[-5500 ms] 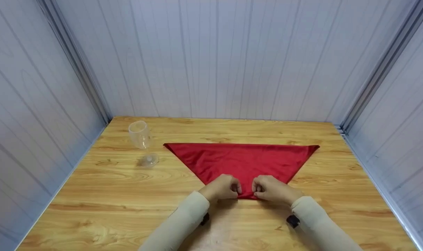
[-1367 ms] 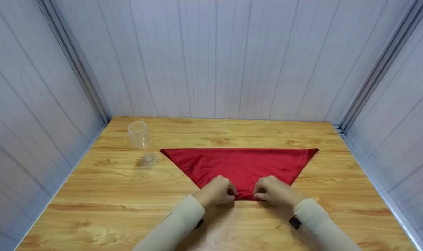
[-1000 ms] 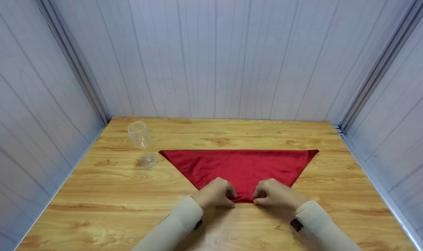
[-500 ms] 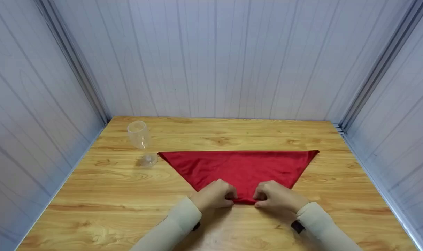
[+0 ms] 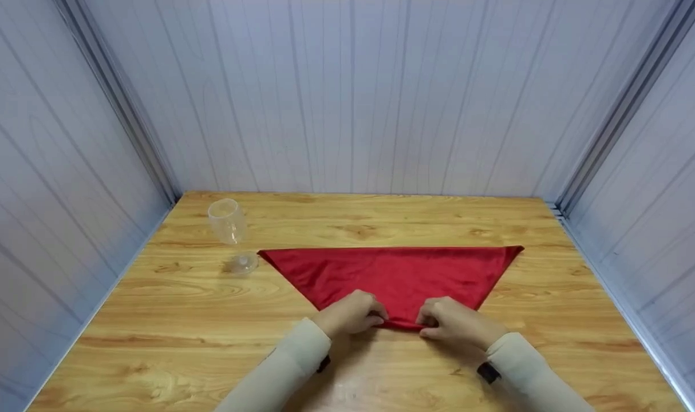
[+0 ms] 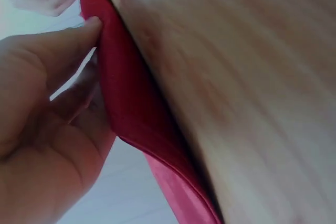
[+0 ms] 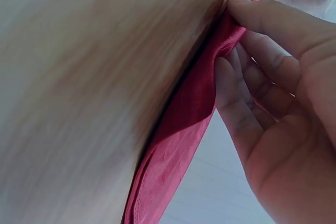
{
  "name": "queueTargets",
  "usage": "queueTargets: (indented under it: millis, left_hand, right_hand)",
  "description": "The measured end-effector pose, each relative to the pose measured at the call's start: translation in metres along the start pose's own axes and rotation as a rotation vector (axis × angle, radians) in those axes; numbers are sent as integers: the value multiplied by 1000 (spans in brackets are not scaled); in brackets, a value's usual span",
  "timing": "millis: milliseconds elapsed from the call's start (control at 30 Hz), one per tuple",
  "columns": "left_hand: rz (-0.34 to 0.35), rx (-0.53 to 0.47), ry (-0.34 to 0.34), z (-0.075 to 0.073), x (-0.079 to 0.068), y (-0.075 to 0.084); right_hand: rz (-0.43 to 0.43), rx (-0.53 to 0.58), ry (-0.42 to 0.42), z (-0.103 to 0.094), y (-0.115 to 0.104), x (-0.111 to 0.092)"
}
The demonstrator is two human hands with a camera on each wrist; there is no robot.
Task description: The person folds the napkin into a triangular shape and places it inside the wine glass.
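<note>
A red satin cloth [image 5: 382, 274] lies on the wooden table, its long straight edge at the far side and its short folded edge towards me. My left hand [image 5: 352, 313] pinches the left part of that near edge. In the left wrist view, the left thumb presses on a rolled fold of the cloth [image 6: 126, 85], with the fingers behind it. My right hand [image 5: 455, 322] pinches the right part of the same edge. In the right wrist view, thumb and fingers of the right hand [image 7: 294, 87] stand around the fold. Parts of the fingertips are hidden by the cloth.
A clear stemmed glass [image 5: 227, 222] stands upright at the back left, close to the cloth's left corner. Pale panelled walls [image 5: 347, 97] enclose the wooden table [image 5: 170, 320] at the back and on both sides.
The cloth has become slightly shallower, its far edge nearer to me and its left corner closer to the glass. In the last half second the left hand has moved slightly forward with the near edge.
</note>
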State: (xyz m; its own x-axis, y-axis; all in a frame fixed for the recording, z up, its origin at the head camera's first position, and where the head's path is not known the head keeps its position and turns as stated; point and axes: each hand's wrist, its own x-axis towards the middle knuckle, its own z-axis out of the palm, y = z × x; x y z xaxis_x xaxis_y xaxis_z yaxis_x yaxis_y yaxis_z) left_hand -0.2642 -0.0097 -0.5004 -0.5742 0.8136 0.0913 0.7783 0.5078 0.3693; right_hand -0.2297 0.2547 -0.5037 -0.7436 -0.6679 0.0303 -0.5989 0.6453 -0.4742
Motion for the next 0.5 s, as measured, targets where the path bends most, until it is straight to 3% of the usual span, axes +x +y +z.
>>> queueTargets:
  millis: [267,500]
  left_hand:
    - [-155,-32,-3,0,8,2]
    - [-197,-59,-12,2,12,-1]
  right_hand:
    - [-17,3,16,1,2,-1]
    - [-30,-22,29,0,5,-2]
